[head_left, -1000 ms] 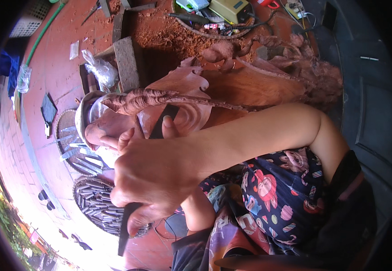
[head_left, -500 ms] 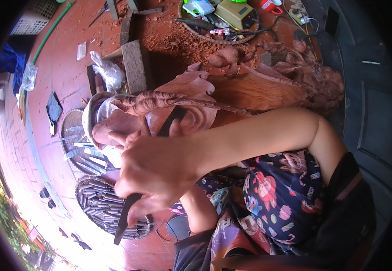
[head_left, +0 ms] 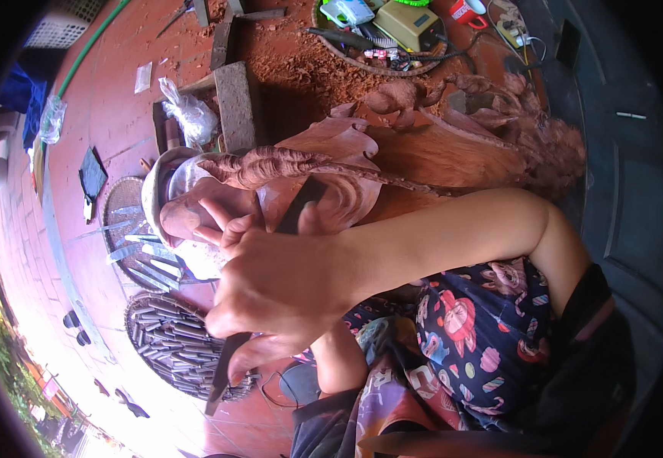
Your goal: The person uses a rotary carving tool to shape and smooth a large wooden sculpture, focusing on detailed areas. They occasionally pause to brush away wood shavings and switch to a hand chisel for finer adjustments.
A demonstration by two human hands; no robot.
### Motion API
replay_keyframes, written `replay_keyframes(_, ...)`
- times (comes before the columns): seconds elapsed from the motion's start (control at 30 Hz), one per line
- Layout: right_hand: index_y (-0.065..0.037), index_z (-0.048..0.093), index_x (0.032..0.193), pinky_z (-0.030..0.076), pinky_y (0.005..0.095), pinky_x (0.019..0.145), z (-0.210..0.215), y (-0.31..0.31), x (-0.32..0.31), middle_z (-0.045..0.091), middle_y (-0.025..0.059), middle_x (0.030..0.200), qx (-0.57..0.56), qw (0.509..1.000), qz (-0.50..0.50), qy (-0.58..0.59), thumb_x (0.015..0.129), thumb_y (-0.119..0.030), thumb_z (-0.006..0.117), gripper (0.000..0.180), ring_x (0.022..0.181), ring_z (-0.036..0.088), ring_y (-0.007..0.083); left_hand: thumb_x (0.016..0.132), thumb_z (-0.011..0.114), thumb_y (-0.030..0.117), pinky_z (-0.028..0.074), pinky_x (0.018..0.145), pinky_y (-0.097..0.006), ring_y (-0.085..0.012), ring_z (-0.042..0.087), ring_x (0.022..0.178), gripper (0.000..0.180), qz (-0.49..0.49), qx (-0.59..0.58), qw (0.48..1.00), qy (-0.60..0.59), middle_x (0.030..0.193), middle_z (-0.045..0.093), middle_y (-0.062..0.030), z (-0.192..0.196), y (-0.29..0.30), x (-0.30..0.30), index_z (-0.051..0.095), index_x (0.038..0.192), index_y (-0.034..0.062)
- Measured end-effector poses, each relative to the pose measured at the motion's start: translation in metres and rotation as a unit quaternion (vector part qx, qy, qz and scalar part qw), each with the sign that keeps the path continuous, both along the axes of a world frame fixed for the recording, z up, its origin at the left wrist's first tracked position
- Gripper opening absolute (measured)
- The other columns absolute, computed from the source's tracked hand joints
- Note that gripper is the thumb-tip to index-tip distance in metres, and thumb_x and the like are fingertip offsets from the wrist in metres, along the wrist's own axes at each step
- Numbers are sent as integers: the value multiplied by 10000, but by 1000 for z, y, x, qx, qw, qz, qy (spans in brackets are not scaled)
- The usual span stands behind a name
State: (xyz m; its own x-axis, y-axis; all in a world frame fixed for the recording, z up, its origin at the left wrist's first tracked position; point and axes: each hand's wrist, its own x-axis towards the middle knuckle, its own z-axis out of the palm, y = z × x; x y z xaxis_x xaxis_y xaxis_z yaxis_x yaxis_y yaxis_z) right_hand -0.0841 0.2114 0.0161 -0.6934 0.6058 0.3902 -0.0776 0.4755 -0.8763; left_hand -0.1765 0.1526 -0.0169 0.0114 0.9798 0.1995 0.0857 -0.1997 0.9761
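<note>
A large reddish-brown wood carving (head_left: 453,153) lies across my front, with a ridged, branch-like strip (head_left: 270,166) along it. Coming in from the right, my right hand (head_left: 278,286) is closed round the near part of a dark, flat file-like tool (head_left: 225,378). The tool's far end reappears above that hand, against the carved wood. My left hand (head_left: 228,223) is mostly hidden behind the right hand and wrist. Two of its fingers reach toward the rounded end of the carving, and its thumb lies beside the tool's far end.
Round baskets to the left hold many blade-like tools (head_left: 144,248) and dark short-handled tools (head_left: 171,343). Beyond the carving are wood shavings (head_left: 293,69), a stone-like block (head_left: 236,107), a plastic bag (head_left: 190,114) and a basket with a beige box (head_left: 408,24). A dark door (head_left: 637,175) stands at right.
The view has shifted slightly, so the carving and both hands appear farther right. My right hand and the tool have moved a little rightward; the left fingers show more plainly.
</note>
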Motion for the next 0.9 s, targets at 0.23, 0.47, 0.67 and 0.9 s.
replay_keyframes(0.23,-42,512,772,462,371,680,34,-15,-6,564,67,758,-70,982,4,178,848,-181,713,257,717,599,302,903,721,184,484,906,-326,-162,600,1067,463,141,-12,990,4,1166,625,-108,20,-33,4,550,1285,-15)
replay_keyframes(0.47,-24,735,886,443,290,529,41,8,125,566,74,811,-165,962,194,-94,1008,-408,524,455,589,563,161,735,789,29,536,659,-356,-265,680,719,158,-26,80,981,176,789,682,-91,43,-42,21,682,851,38)
replay_keyframes(0.67,89,671,987,599,261,592,89,58,154,706,181,848,-187,973,29,-133,868,-64,719,199,699,723,213,764,812,141,482,970,-450,-319,675,1033,288,-52,168,984,34,1041,720,-134,17,-71,54,665,983,26)
replay_keyframes(0.9,-23,524,791,514,312,642,52,81,117,671,127,856,40,972,6,-230,836,-37,698,180,760,655,158,794,802,299,214,1129,-624,-563,265,1399,601,3,189,981,37,1460,444,-275,11,-36,93,560,1280,40)
